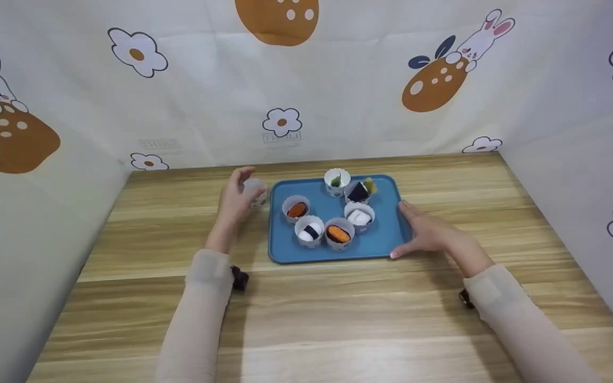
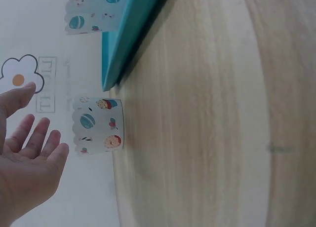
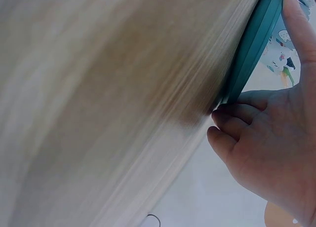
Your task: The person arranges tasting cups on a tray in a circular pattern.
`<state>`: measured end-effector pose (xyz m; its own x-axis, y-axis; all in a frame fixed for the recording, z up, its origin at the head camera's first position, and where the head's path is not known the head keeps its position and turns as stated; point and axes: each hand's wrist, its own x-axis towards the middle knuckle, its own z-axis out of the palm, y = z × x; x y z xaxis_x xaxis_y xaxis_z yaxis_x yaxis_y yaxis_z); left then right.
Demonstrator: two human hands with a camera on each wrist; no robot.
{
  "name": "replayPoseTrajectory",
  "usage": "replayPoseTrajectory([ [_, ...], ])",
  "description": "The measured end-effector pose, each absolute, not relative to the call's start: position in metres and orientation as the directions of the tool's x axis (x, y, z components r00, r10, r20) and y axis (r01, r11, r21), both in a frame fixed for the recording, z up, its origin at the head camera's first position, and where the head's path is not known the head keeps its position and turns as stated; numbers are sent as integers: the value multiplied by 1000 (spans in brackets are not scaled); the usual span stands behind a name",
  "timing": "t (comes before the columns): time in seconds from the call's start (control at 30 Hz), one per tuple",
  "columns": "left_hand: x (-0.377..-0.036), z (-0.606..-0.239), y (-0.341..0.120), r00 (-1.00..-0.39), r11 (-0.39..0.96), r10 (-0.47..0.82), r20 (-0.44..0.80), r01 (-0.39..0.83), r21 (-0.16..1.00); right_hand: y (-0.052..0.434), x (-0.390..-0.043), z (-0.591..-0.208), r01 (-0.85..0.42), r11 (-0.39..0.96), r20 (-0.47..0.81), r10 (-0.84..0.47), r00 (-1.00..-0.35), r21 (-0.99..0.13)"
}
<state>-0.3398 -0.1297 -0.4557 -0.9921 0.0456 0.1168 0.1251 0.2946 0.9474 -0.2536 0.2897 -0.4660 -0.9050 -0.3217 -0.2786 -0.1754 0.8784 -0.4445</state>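
Observation:
My left hand (image 1: 236, 198) is beside a patterned paper cup (image 2: 98, 126) on the table, left of the blue tray (image 1: 381, 247). In the left wrist view its fingers are spread, with a gap to the cup. The cup's inside is hidden. At the tray's right side, my right hand (image 1: 428, 232) holds the rim, thumb at the front corner and fingers along the edge. On the tray stand several paper cups with toy sushi: a red-topped piece (image 1: 297, 210), an orange-topped piece (image 1: 338, 234), a black-banded white piece (image 1: 311, 231) and a dark triangle (image 1: 358, 192).
Two more cups on the tray hold a white piece (image 1: 359, 217) and a green leaf (image 1: 337, 181). The wood-grain table (image 1: 306, 314) runs back to a printed curtain (image 1: 205, 106), which also hangs at both sides.

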Motion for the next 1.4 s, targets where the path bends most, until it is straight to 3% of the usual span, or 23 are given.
replayPoseTrajectory([
  [0.43, -346, -464, -141, -997, 342, 8, 81, 79, 936, 289, -255, -467, -184, 879, -274, -326, -905, -439],
  [0.7, -349, -467, -144, -1000, 440, 1, -26, -23, 898, 290, -254, -466, -168, 881, -286, -317, -904, -443],
  [1.0, -349, -471, -142, -996, 459, -3, -94, -85, 885, 290, -254, -467, -160, 876, -289, -315, -904, -455],
  [1.4, -350, -473, -140, -996, 490, -32, -81, -87, 868, 291, -254, -467, -183, 880, -279, -327, -903, -439],
])
